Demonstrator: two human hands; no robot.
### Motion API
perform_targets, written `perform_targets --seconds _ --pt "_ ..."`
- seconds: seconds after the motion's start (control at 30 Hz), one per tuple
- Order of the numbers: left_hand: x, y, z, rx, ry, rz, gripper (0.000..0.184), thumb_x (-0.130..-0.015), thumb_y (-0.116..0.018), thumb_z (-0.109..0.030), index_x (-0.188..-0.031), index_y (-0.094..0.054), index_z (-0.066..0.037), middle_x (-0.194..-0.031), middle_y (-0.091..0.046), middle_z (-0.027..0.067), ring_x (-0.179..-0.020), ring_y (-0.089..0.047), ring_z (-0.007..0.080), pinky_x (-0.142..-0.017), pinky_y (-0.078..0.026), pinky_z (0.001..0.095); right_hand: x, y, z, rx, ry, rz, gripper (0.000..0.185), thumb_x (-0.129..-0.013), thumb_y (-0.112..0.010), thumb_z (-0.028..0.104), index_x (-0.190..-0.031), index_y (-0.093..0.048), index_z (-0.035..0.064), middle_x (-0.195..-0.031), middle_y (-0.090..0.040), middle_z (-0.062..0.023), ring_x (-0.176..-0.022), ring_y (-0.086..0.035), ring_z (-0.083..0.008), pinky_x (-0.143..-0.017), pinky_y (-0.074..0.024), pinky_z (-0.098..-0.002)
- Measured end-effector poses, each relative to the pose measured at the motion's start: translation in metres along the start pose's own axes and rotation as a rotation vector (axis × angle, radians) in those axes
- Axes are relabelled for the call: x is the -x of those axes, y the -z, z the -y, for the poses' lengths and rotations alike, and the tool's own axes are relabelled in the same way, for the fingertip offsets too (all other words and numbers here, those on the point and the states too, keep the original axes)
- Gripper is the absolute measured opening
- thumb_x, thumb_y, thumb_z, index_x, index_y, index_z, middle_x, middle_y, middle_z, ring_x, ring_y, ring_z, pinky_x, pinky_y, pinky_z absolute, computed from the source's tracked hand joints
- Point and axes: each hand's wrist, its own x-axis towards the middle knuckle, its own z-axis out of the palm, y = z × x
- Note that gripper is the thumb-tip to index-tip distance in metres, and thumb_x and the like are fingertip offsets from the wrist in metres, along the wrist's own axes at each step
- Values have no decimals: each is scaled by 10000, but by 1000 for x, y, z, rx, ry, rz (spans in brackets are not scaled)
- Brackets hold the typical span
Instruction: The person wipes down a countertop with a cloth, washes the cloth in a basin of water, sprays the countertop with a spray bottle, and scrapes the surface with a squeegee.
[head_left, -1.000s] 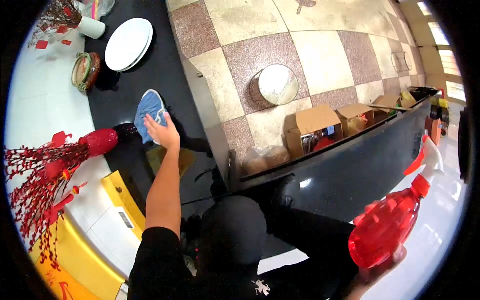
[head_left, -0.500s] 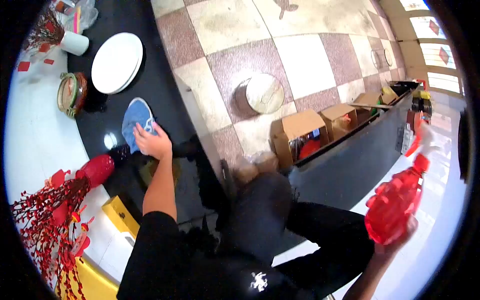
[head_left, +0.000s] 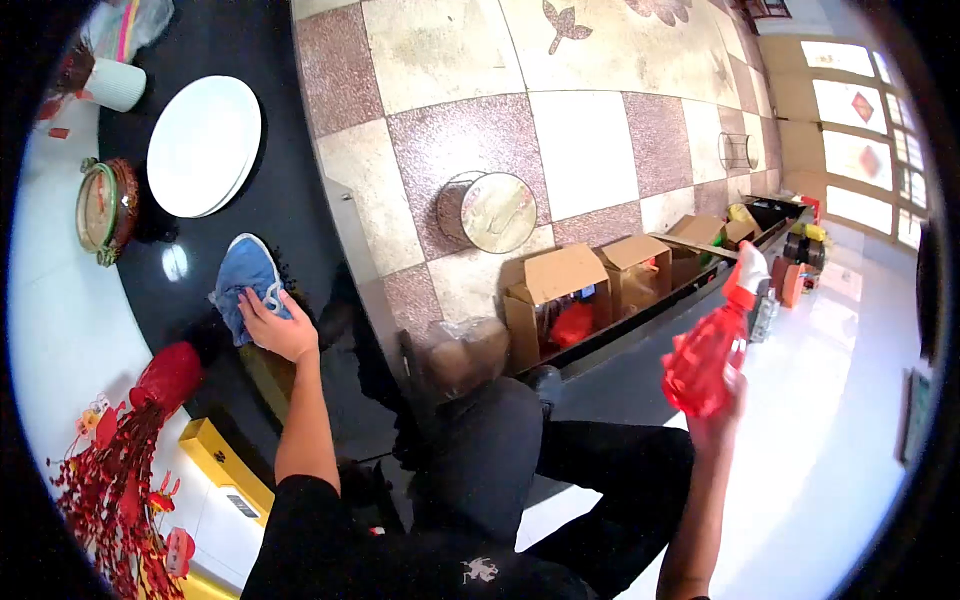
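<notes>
My left hand (head_left: 283, 328) presses down on a folded blue cloth (head_left: 243, 275) with white edging, its fingers spread over it and its thumb at the near side. The cloth lies on a glossy black countertop (head_left: 285, 215). In my right hand (head_left: 722, 408) is a red transparent spray bottle (head_left: 704, 360) with a red and white trigger head. The fingers are wrapped round its body, mostly hidden behind it. The bottle is up in the air, away from the counter. Beyond the cloth sit stacked white plates (head_left: 203, 147).
A lidded pot (head_left: 108, 212) and a white ribbed cup (head_left: 116, 85) stand along the wall. A red vase (head_left: 167, 377) with berry branches and a yellow box (head_left: 228, 465) are nearer. A round stool (head_left: 498, 212) and open cardboard boxes (head_left: 560, 275) are on the floor side.
The view has shifted, with the counter things now further left. My right hand has brought the spray bottle leftward and inward. My left hand stays on the cloth.
</notes>
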Motion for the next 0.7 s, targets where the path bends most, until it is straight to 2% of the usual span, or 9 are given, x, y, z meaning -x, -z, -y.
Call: perform_targets --seconds 0.13,0.23,0.33,0.4,0.47,0.5,0.53,0.6,0.7 --pt "0 2 3 29 -8 53 558 -987 -565 -340 -1461 -448 -68 -1471 -471 201 -1322 -471 403 -1078 -363 528 -69 36 -21 90 -103 13 663 -928 -608 393 -1437 -401 23 -1328 -570 -156 -1220 -587 -300 -1031 -494 -493" --pt "-3 2 1 29 14 70 556 -992 -554 -340 -1463 -450 -65 -1474 -470 201 -1341 -456 403 -1090 -353 527 -131 46 -27 257 -135 -49 588 -932 -619 378 -1396 -445 62 -1218 -617 -117 -1068 -643 -254 -894 -537 -426" --pt "-3 3 5 16 38 122 561 -992 -552 -343 -1467 -449 -61 -1480 -466 196 -1354 -444 399 -1112 -330 529 -177 -9 26 418 -172 -13 614 -886 -671 376 -1376 -454 75 -1190 -616 -91 -1023 -648 -238 -873 -550 -401" --pt "-3 8 -2 27 73 142 549 -996 -546 -334 -1464 -456 -60 -1493 -452 194 -1367 -428 394 -1133 -303 531 -209 -36 90 411 84 50 517 -898 -660 356 -1299 -520 61 -1162 -629 -67 -960 -658 -236 -836 -548 -379" --pt "-5 14 -12 54 104 169 529 -1005 -528 -312 -1460 -460 -52 -1502 -436 202 -1377 -412 395 -1138 -294 535 -220 16 192 543 267 -86 543 -930 -642 371 -1348 -514 49 -1205 -624 -111 -1064 -630 -236 -876 -530 -387" --pt "-12 8 -7 99 70 145 530 -1001 -530 -308 -1457 -465 -45 -1491 -442 215 -1390 -396 397 -1134 -297 540 -163 -63 237 641 345 -26 555 -950 -627 378 -1381 -499 52 -1238 -617 -117 -1136 -604 -251 -944 -508 -402" --pt "5 7 -2 42 97 177 528 -1002 -531 -298 -1460 -461 -46 -1478 -450 221 -1380 -407 403 -1126 -309 538 -130 -69 270 712 413 -10 654 -888 -728 319 -1424 -464 54 -1269 -604 -111 -1173 -588 -246 -1004 -485 -400" --pt "30 15 -3 46 148 194 534 -995 -551 -324 -1444 -476 -44 -1468 -465 212 -1345 -442 415 -1104 -337 539 -98 -70 283 786 509 -4 678 -861 -750 301 -1422 -463 54 -1261 -606 -106 -1165 -590 -240 -1000 -485 -394" --pt "30 2 25 62 133 230 542 -957 -586 -252 -1435 -475 -22 -1454 -463 254 -1324 -442 464 -1108 -319 564 -142 -62 206 663 623 65 716 -820 -784 273 -1420 -462 54 -1248 -608 -98 -1151 -593 -230 -994 -485 -386"
